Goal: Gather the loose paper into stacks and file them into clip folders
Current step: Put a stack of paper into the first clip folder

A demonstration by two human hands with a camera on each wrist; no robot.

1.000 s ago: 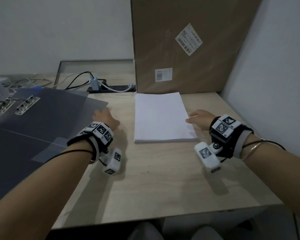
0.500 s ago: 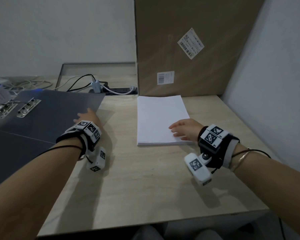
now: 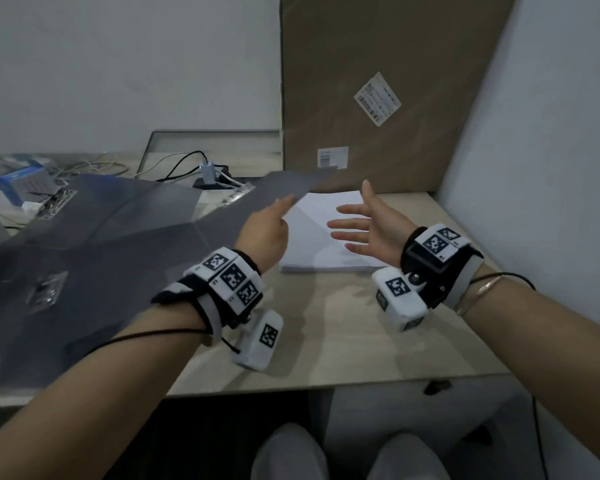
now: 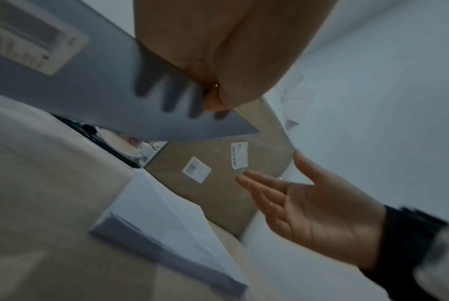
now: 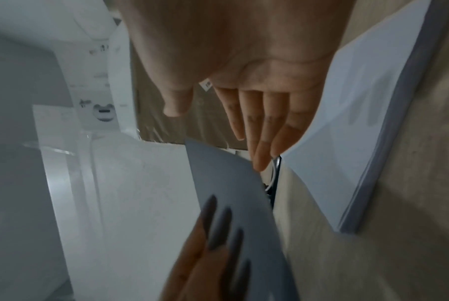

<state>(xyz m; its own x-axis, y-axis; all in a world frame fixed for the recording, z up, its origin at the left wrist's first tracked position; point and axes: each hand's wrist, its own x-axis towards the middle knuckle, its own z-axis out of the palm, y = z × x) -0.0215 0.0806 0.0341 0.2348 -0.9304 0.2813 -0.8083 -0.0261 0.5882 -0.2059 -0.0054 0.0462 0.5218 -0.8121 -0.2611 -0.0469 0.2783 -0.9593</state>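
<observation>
Left hand (image 3: 264, 233) pinches the grey clip folder (image 3: 174, 233) off the table, free corner pointing to 1 o'clock. Right hand (image 3: 371, 223) is spread open, empty, above the paper stack (image 3: 312, 247), whose long axis runs 12–6.

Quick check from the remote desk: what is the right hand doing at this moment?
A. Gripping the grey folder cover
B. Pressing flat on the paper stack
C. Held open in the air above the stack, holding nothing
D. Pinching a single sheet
C: the right hand hovers open, fingers spread, over the paper stack, while the left hand holds the grey folder cover.
</observation>
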